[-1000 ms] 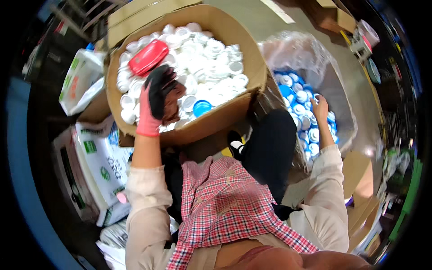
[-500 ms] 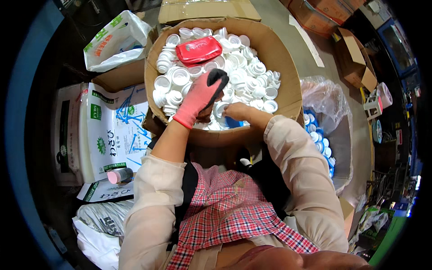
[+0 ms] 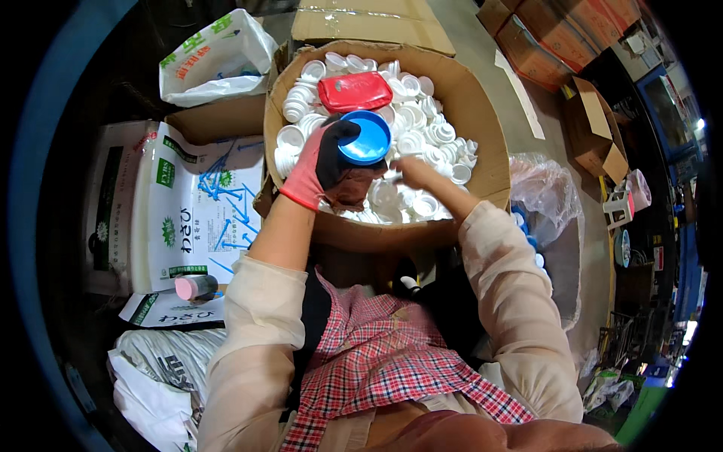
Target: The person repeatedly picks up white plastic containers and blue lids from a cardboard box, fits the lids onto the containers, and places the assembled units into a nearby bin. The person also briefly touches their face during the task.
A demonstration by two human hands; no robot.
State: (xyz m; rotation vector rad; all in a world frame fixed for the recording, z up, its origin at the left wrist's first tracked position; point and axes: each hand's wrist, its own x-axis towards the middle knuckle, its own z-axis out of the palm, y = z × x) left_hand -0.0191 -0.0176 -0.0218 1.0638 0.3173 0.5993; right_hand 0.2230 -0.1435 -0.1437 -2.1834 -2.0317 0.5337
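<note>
My left hand (image 3: 322,162), in a pink glove with a black palm, is closed around a round blue cap (image 3: 365,138). The cap's shallow open side faces up. A dark reddish-brown shape (image 3: 352,188) shows just below the cap, against the glove; I cannot make out what it is. My bare right hand (image 3: 414,175) is right of the cap and apart from it, over the heap of white plastic caps (image 3: 413,143). Its fingers are smeared by motion. The caps fill a large round-sided cardboard box (image 3: 482,113), and a red zip pouch (image 3: 355,91) lies on them.
Right of the box stands a plastic-lined container (image 3: 561,260) with blue and white pieces inside. On the left are a white printed carton (image 3: 181,226) with thin blue strips on it, a pink-ended cylinder (image 3: 197,287) and a white bag (image 3: 217,64). Cartons (image 3: 527,56) stand at the back right.
The blue cap, partly hidden low among the white caps before, is now up in my left hand. My right hand has drawn back from it to the right. The whole view has shifted slightly.
</note>
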